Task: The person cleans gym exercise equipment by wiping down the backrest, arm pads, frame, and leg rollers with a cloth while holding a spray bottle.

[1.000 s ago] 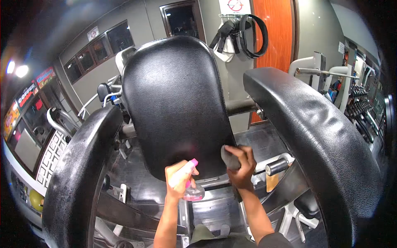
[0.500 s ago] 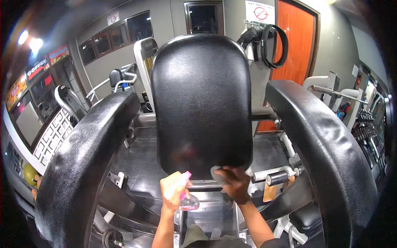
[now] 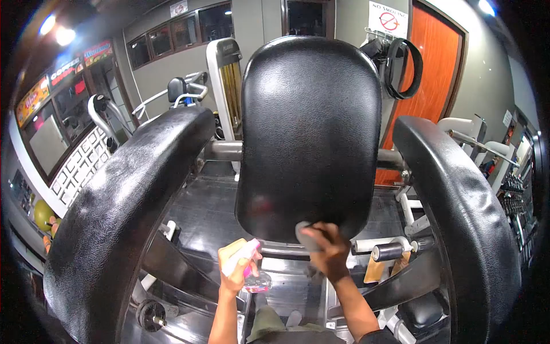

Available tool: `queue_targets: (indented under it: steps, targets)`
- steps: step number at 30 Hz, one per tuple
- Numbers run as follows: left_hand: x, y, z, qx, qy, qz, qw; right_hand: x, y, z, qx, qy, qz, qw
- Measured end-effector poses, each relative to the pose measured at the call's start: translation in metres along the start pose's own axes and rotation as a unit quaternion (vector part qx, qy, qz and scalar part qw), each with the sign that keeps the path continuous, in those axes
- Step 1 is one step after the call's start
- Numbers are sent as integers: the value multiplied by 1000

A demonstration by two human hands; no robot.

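Observation:
My left hand [image 3: 234,268] is wrapped round a clear spray bottle [image 3: 258,283] with a pink and white trigger head, held just below the lower left of the black backrest pad [image 3: 312,126]. A grey cloth [image 3: 308,236] is gripped in my right hand [image 3: 332,252], at the pad's bottom edge; whether it touches the pad is hard to tell. A faint reddish reflection shows on the pad's lower left.
Long black padded arms stand at left [image 3: 126,189] and right [image 3: 458,195]. A metal crossbar [image 3: 226,151] runs behind the backrest. Nearby are a roller [image 3: 387,252], a weight plate [image 3: 150,315] and an orange door [image 3: 429,69]. A person's foot shows at far left.
The view has swung left, so the backrest sits further right. My right hand and the cloth have moved from the pad's lower right edge to its bottom edge. The bottle stays in my left hand.

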State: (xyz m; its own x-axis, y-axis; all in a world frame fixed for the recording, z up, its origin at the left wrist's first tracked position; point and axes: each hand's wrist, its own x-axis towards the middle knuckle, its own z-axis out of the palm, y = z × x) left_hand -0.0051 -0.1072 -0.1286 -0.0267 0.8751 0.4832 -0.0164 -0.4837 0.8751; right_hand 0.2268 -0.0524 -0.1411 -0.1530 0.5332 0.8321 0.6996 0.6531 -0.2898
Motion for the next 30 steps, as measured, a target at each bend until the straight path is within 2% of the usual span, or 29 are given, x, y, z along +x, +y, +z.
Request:
queue_targets:
  steps: [5, 7, 8, 9, 11, 12, 14, 15, 17, 19, 21, 23, 25, 27, 30]
  targets:
    - [-5, -1, -10, -2, 18, 8, 1000, 40, -18, -15, 29, 95, 65, 993]
    - [-6, 0, -12, -6, 22, 10, 1000, 32, -19, -7, 50, 59, 26, 997]
    - [-6, 1, -12, -13, 26, 9, 1000, 18, -14, 4, 80, 3, 8, 997]
    - [-6, 1, -13, -20, 30, 9, 999, 9, -13, 11, 27, -65, -30, 997]
    - [-6, -2, -16, -30, 18, 14, 999, -3, -14, 16, 21, -131, -29, 991]
    - [-4, -3, -17, -40, 7, 20, 999, 0, -14, 15, 20, -128, -30, 991]
    - [-1, 2, -19, -33, 7, 15, 999, 15, -13, 9, 46, -27, 6, 999]
    - [-2, 4, -21, -25, 8, 6, 1000, 35, -22, -2, 21, 41, -11, 999]
    - [0, 6, -25, -26, 8, 10, 1000, 62, -28, -9, 44, 103, 17, 994]
    - [2, 9, -32, -27, 7, 15, 1000, 68, -39, -2, 48, 109, 33, 992]
    - [2, 11, -39, -26, -2, 6, 1000, 57, -42, 12, 37, 66, -14, 997]
    - [3, 7, -45, -38, -5, 5, 999, 37, -44, 24, 67, -49, -53, 995]
    - [3, 8, -51, -50, -11, 4, 999, 21, -46, 37, 20, -95, -65, 993]
    - [4, 14, -53, -37, -6, -13, 999, 26, -40, 28, 34, -93, -59, 993]
    - [0, 17, -62, -17, -15, -34, 999, 57, -55, 11, 11, 54, 37, 998]
